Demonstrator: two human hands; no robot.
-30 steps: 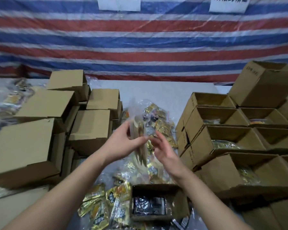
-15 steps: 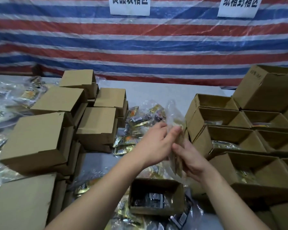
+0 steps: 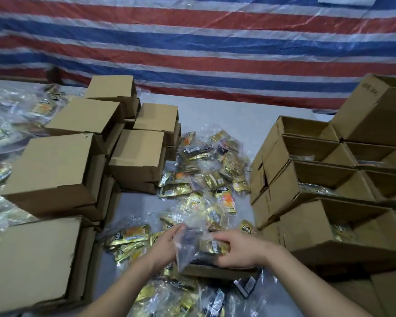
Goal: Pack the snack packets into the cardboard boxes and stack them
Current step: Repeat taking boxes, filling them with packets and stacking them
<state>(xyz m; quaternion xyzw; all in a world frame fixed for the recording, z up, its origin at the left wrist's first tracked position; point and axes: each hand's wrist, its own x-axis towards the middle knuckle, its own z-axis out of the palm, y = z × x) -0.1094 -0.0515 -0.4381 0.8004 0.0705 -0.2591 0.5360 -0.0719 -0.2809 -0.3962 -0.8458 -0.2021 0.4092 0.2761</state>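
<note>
Closed boxes [image 3: 55,170] are stacked along the bench's [image 3: 226,115] left edge, open boxes [image 3: 311,179] along its right. Packets [image 3: 210,170] lie loose mid-bench. At the near edge, left hand [image 3: 164,247] and right hand [image 3: 238,250] both pinch a clear bag [image 3: 189,244] over a small box [image 3: 215,272].

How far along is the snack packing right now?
Done: closed boxes stacked at left. In hand: left hand and right hand hold a clear bag over a small box. Left: loose packets and open boxes at right.
</note>
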